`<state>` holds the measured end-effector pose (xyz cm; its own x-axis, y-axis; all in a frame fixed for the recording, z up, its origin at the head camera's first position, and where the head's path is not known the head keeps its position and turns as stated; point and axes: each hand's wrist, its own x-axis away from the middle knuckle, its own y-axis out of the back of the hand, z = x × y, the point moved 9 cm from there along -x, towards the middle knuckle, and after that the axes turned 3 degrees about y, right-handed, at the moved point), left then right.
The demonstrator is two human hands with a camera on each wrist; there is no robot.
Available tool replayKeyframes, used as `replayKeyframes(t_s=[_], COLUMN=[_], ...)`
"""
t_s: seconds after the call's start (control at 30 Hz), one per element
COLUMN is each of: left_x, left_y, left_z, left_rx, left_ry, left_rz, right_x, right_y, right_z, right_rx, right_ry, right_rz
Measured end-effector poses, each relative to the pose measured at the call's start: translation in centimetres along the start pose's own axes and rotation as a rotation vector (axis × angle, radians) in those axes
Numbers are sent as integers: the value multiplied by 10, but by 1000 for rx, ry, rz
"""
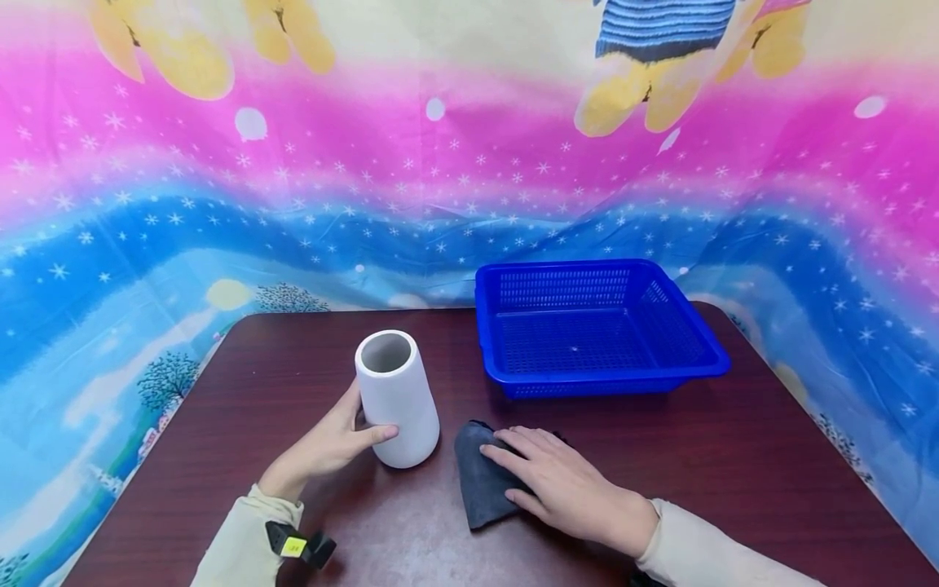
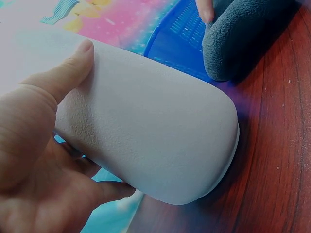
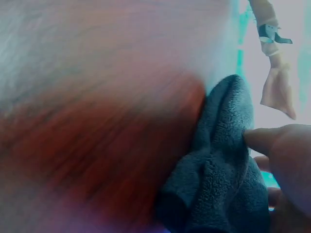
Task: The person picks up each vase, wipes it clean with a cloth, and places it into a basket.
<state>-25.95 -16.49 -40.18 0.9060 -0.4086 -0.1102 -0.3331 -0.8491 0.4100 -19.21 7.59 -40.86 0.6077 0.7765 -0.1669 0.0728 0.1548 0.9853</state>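
Note:
My left hand (image 1: 328, 440) grips a white vase (image 1: 403, 408) from its left side, the thumb across the front and the fingers round the back. The vase is smooth, tapers towards its open top and leans slightly to the left. In the left wrist view its rounded base (image 2: 214, 141) shows close over the table. To the right of the vase, my right hand (image 1: 568, 485) holds a folded dark grey cloth (image 1: 480, 477), fingers spread over its top and thumb at the near side. The right wrist view shows the cloth's fuzzy folds (image 3: 223, 160) bunched beside the thumb.
A blue plastic basket (image 1: 609, 377) with slotted walls stands at the back right of the dark red-brown table (image 1: 293, 359). Behind the table hangs a colourful printed curtain (image 1: 411, 179). A small black device (image 1: 297, 545) is strapped to the left wrist.

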Motion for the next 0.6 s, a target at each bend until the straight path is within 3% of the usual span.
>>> replayKeyframes(t_s=[0.17,0.37,0.6], left_x=[0,-1,-1], left_y=[0,0,0], left_z=[1,1,1], left_rx=[2,7,8], left_ry=[12,5,8], left_rz=[-4,-1,-6], right_x=[1,5,10], right_y=[-14,-29,-38], right_z=[-5,-13,-19], right_rx=[-12,-108,-211], right_ry=[-55,-117,-129], right_rz=[109,219,258])
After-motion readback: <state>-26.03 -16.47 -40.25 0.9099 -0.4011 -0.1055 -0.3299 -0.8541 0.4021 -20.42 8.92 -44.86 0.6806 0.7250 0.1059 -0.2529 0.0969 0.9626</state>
